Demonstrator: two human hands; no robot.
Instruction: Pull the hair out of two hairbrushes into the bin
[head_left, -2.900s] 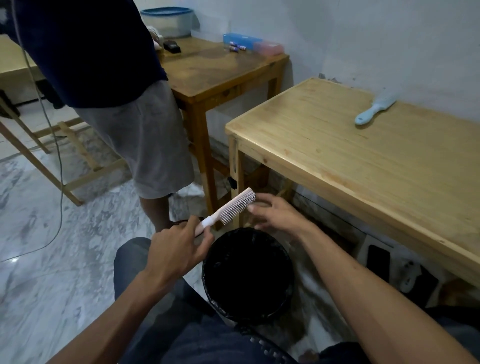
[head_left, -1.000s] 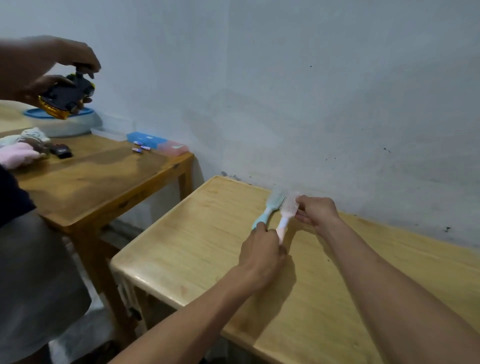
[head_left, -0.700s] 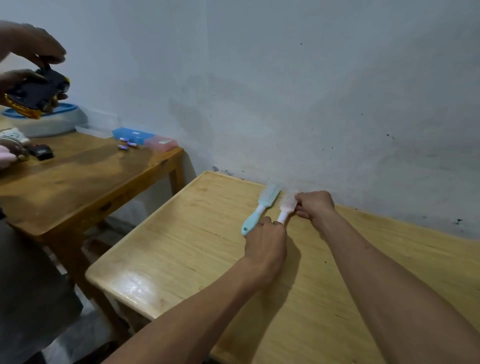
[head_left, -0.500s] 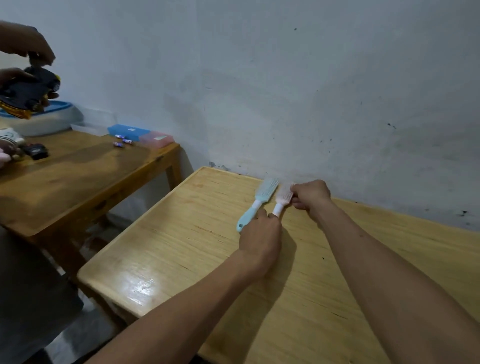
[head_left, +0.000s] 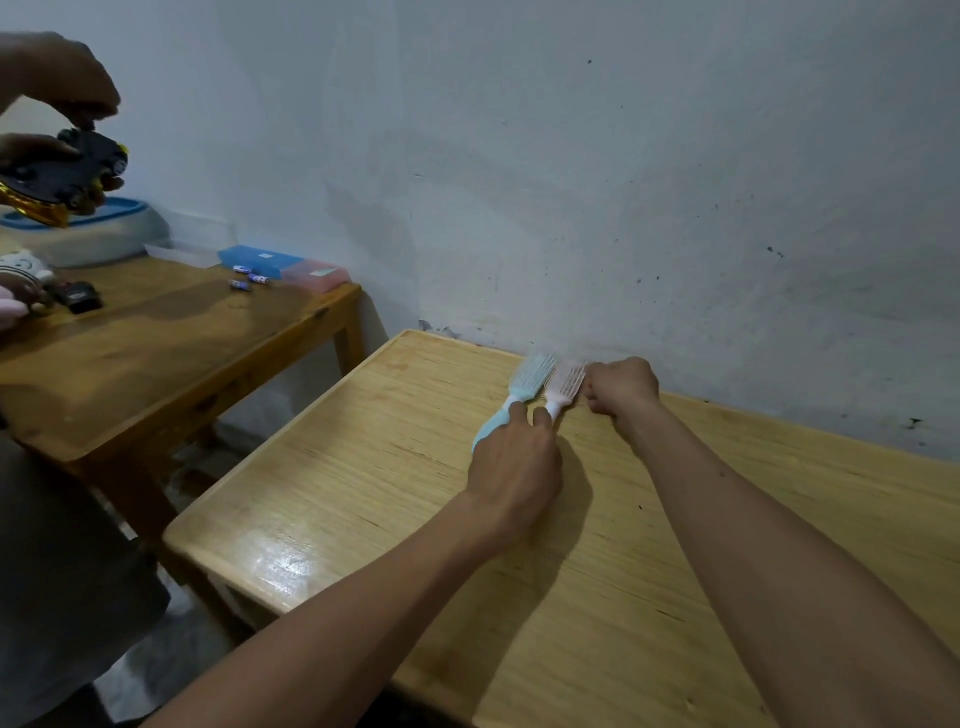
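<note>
A pink hairbrush (head_left: 565, 383) lies on the light wooden table (head_left: 363, 499) close to the wall, bristles up. A light blue hairbrush (head_left: 525, 382) lies right beside it on its left, parallel to it. My left hand (head_left: 514, 467) covers both handles, its fingers closed around the pink handle and touching the blue one. My right hand (head_left: 621, 387) is curled at the right edge of the pink brush's head, gripping it. The bin is out of view.
A darker wooden table (head_left: 156, 353) stands to the left with a blue box (head_left: 260, 258), a pink box (head_left: 315, 274), batteries and a tub (head_left: 88, 228). Another person's hands (head_left: 57, 104) hold a black and gold device (head_left: 57, 179) above it. The wall rises just behind the brushes.
The pink brush went from above the black bin to the table, beside the blue brush. Over the last second both hands have stayed on it with little movement.
</note>
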